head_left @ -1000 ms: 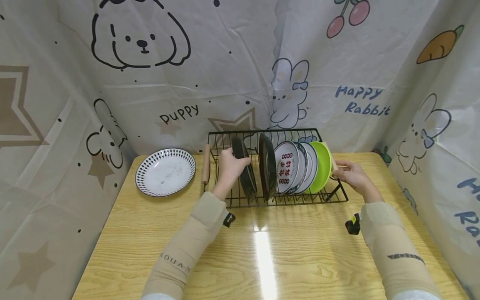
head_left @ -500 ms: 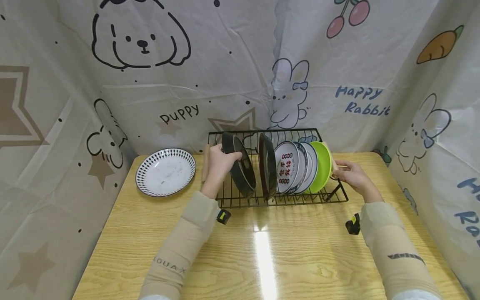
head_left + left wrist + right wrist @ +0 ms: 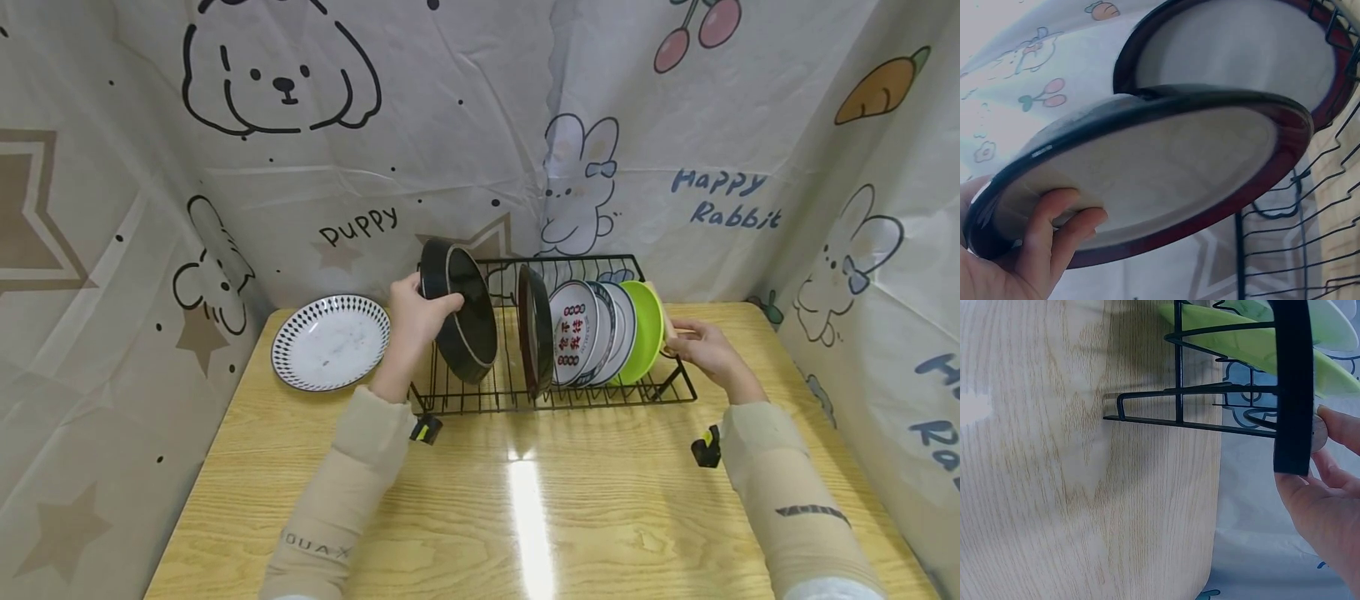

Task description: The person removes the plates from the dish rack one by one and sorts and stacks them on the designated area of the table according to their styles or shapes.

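My left hand (image 3: 416,321) grips the rim of a dark plate (image 3: 471,321), which tilts over the left end of the black wire dish rack (image 3: 600,406). In the left wrist view, fingers lie on the pale face of this plate (image 3: 1172,162), inside its dark red rim. A second dark plate (image 3: 534,333) stands on edge in the rack, to the right. My right hand (image 3: 705,350) holds the wooden handle at the rack's right end; in the right wrist view, thumb and fingers close round that round handle (image 3: 1319,433), partly behind the black end bar.
Several white plates (image 3: 573,333) and a lime green bowl (image 3: 641,333) stand upright in the rack's right half. A white oval plate with a black patterned rim (image 3: 330,342) lies on the wooden table (image 3: 450,500) at left. Printed cloth (image 3: 450,125) walls surround the table.
My left hand has drawn the dark plate leftward and upward out of its upright place, tilting it further. The right hand has stayed on the rack's handle.
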`<state>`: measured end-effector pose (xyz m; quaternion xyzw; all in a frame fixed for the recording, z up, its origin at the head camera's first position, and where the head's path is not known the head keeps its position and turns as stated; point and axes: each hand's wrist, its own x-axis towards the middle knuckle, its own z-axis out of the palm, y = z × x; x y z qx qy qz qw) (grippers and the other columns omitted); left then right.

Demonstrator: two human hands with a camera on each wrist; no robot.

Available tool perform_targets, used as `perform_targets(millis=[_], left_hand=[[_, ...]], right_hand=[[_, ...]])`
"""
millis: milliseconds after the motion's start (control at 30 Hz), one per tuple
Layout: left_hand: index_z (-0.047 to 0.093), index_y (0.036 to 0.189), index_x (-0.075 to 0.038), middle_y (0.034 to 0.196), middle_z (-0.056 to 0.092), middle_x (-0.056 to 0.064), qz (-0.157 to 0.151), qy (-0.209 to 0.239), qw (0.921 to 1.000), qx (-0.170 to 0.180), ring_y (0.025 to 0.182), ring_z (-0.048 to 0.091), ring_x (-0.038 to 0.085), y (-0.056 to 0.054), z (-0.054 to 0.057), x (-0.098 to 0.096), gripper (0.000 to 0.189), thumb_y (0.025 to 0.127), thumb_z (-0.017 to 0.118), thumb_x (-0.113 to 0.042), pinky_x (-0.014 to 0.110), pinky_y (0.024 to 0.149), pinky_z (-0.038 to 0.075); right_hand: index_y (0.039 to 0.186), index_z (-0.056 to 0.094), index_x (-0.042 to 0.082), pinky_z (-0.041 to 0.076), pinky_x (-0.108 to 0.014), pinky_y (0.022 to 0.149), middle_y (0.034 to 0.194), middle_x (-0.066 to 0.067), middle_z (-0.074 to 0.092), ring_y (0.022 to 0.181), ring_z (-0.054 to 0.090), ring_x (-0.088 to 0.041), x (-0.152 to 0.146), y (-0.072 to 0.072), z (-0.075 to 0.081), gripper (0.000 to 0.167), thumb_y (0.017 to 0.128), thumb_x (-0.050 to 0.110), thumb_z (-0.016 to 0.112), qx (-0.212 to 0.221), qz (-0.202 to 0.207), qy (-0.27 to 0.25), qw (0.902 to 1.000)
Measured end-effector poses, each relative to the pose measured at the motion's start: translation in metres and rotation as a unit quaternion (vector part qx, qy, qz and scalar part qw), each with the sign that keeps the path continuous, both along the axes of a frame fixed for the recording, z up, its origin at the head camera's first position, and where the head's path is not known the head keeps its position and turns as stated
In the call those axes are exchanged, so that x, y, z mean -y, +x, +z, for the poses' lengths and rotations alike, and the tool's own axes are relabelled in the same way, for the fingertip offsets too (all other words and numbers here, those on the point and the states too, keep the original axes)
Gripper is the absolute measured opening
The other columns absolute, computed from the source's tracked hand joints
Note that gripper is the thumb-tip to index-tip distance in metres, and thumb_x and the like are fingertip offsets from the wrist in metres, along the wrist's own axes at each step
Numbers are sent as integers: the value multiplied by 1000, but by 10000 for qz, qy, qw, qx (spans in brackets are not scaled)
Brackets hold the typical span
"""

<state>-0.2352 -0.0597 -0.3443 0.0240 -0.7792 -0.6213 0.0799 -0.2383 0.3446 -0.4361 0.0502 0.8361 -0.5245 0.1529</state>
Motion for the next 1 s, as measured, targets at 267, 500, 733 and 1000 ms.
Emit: perform_targets(millis=[267, 500, 733, 1000], left_hand=[[62, 84, 2, 75, 63, 14, -51, -227, 9980, -590, 56, 55, 19, 11, 14, 13, 11, 74, 65, 0, 26, 52, 46], [63, 84, 4, 73, 63, 16, 265, -662, 9932, -926, 51, 54, 15, 18, 20, 24, 12, 73, 65, 0, 24, 48, 47], [65, 84, 6, 68, 63, 18, 584, -1150, 9797, -1538, 47, 51, 17, 24, 19, 35, 16, 69, 64, 2, 22, 43, 42], [62, 75, 6, 60, 60, 16, 813, -1658, 9646, -1884, 45, 40, 17, 36, 14, 45, 8, 68, 62, 4, 24, 43, 34]], right_hand=[[143, 18, -5, 32, -49, 101, 134, -31, 32, 116, 41, -35, -1, 0, 1, 58, 96, 18, 43, -20, 2, 45, 10000], [143, 18, -5, 31, -50, 102, 134, -31, 32, 118, 39, -38, -1, 0, -1, 58, 96, 18, 43, 19, -25, 13, 10000], [143, 17, -4, 30, -51, 102, 136, -32, 30, 120, 37, -40, -1, 0, 0, 59, 96, 18, 44, 28, -27, -2, 10000], [144, 17, -4, 29, -52, 103, 137, -31, 29, 122, 35, -41, -1, 1, 1, 59, 96, 18, 44, 24, -24, -46, 10000]])
